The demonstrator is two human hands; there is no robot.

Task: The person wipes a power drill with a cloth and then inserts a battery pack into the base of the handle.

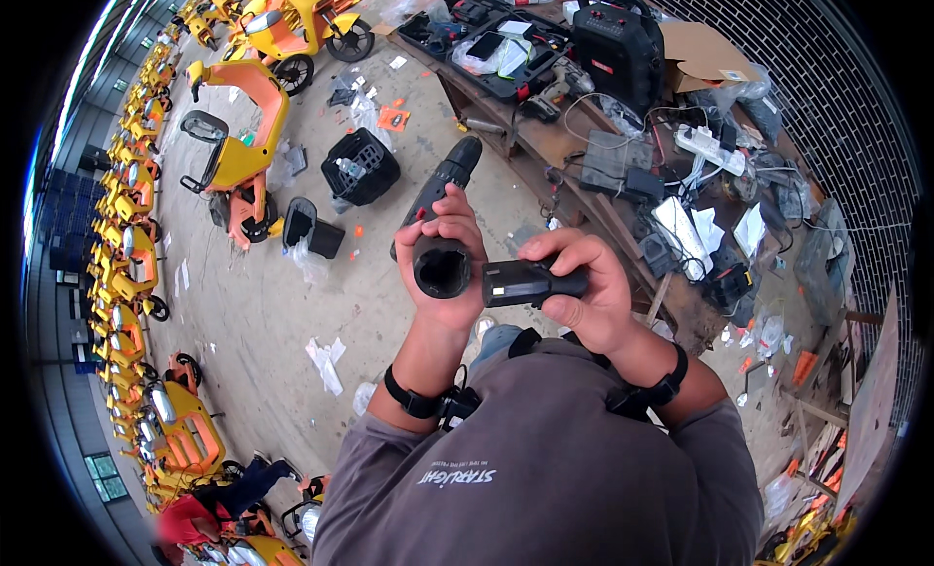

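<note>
Grey shirt cloth point(545, 449) is nearest. Past it, the left hand point(467, 233) is wrapped round a black drill point(426, 198), with the hollow end of its handle point(422, 276) facing up. The right hand point(595, 284) has its fingers and thumb pinched on a black battery point(520, 285). The battery is just right of the hole and looks apart from it. Both are held over the hard floor point(263, 362), left of the messy bench point(545, 143). If the right pinch slips, the battery could fall and crack. A loose left grip could let the drill tip. A crooked bump could bend the shiny bits point(499, 291) on the battery.
</note>
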